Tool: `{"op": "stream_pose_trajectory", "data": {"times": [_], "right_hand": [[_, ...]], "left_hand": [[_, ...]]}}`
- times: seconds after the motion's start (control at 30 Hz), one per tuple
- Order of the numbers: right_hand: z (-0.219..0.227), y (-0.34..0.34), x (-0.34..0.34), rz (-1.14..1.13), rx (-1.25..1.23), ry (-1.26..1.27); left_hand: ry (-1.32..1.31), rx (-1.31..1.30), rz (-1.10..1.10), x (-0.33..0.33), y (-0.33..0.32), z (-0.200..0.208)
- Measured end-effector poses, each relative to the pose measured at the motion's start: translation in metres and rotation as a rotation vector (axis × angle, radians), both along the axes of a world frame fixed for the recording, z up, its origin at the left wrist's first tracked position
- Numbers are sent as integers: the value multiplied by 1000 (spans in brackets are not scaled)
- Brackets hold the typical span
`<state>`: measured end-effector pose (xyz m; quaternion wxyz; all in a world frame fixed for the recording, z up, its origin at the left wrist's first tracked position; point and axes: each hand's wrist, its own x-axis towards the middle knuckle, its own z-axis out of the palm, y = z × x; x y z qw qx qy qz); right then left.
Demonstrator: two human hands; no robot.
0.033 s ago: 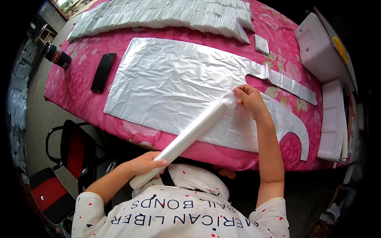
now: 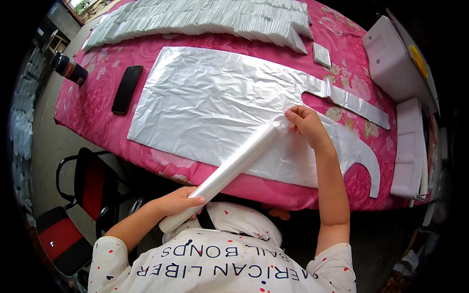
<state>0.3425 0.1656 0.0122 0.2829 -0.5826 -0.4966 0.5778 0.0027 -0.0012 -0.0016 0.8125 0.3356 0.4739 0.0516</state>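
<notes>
I face a tabletop (image 2: pixel 100 124) under pink floral cloth (image 2: pixel 293 193). Lower left of the frame: black-and-red chair (image 2: pixel 93 190). Far left: grey floor (image 2: pixel 46 132). Daylight, upper left; right edge dark.

top (image 2: pixel 222 262): white, short-sleeved | red and navy dots (image 2: pixel 262 289) | dark lettering (image 2: pixel 220 272) | left hand (image 2: pixel 180 201), right hand (image 2: pixel 309 126): bare

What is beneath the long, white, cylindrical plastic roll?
A wrinkled silvery plastic sheet, pink floral tablecloth and white spotted clothing show alongside it; the parts directly beneath the roll are covered.
</notes>
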Motion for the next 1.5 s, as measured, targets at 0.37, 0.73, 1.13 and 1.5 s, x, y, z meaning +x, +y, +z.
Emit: {"op": "stream_pose_trajectory", "data": {"times": [0.37,0.73,1.13,1.5], "right_hand": [[-1,-1,-1,192,-10,175],[-6,4,9,65,-14,182],[-6,-7,-15,170,-6,163],[-26,41,120,-388,285,-166]], "left_hand": [[-40,9,-15,-4,0,-3],[-211,-102,29,-11,-1,-12],[-265,-152,30,-12,0,-15],[-116,-159,-113,-20,5,3]]}}
